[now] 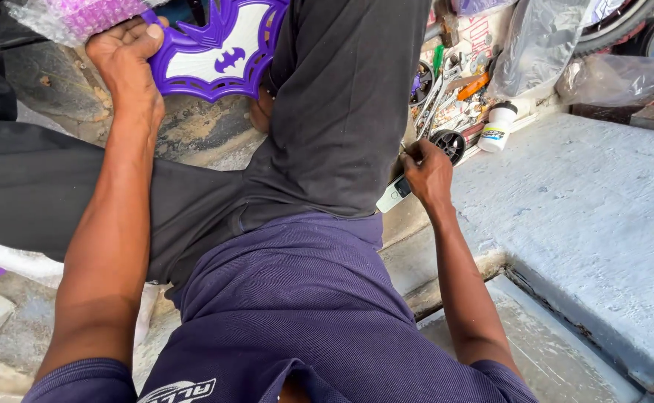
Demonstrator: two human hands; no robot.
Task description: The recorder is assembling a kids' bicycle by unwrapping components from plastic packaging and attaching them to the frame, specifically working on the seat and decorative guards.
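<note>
Purple bat-shaped panel (215,52) under left hand (125,63)

A small white plastic bottle with a white cap (498,127) stands at the upper right of the frame, on the edge of a rough pale blue concrete slab (588,216). Just left of it lies a heap of metal tools and small parts (452,97), a black toothed wheel (448,142) among them. Crumpled clear plastic bags (543,41) fill the top right corner above the slab.
</note>
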